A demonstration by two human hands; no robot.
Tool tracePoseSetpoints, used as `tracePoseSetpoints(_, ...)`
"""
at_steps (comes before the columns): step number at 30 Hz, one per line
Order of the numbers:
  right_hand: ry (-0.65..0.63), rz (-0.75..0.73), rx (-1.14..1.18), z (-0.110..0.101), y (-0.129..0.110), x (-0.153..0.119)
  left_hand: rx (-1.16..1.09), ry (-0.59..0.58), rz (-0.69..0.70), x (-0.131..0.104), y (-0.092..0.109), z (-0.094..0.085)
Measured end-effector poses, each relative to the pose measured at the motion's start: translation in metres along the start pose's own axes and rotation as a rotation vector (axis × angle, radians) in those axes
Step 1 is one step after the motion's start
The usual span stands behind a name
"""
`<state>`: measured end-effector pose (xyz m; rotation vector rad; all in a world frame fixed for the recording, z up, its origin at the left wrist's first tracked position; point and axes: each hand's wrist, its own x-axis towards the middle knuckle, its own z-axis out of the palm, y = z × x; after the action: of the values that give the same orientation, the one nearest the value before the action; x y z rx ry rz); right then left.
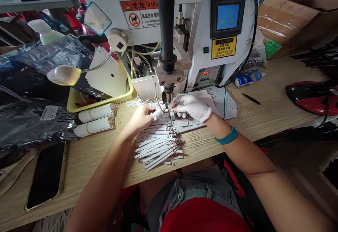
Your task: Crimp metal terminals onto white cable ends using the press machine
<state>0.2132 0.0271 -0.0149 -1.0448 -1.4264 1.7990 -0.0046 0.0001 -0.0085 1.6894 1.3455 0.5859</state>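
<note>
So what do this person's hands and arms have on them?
The right hand wears a white ribbed glove, with a teal band above the wrist. The left hand has just white finger coverings. No sleeves show.

Phone and Iron-Shaped Object Flank the Bench

A dark-screened phone [47, 175] lies at the wooden table's [87, 165] left. On the right, a black pen-like object [251, 98] sits between a blue-and-white packet [249, 79] and a red-and-black object [311, 98]; an open cardboard box [287, 19] stands behind.
</note>
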Motion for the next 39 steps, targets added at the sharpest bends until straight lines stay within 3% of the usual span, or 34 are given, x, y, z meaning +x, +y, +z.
tracePoseSetpoints(8, 0.014, 0.053, -0.012, 0.006, -0.005, 0.0, -0.082, -0.038, -0.022, 0.002, 0.002, 0.003)
tracePoseSetpoints(14, 0.021, 0.022, -0.036, 0.007, -0.004, -0.001, -0.14, -0.003, -0.083, 0.002, 0.006, 0.006)
tracePoseSetpoints(22, -0.031, -0.008, 0.009, 0.003, 0.002, 0.002, -0.188, -0.027, -0.056, 0.004, 0.007, 0.004)
tracePoseSetpoints(39, -0.01, 0.028, 0.048, 0.002, 0.002, 0.002, -0.147, -0.06, -0.011, 0.008, -0.005, 0.001)
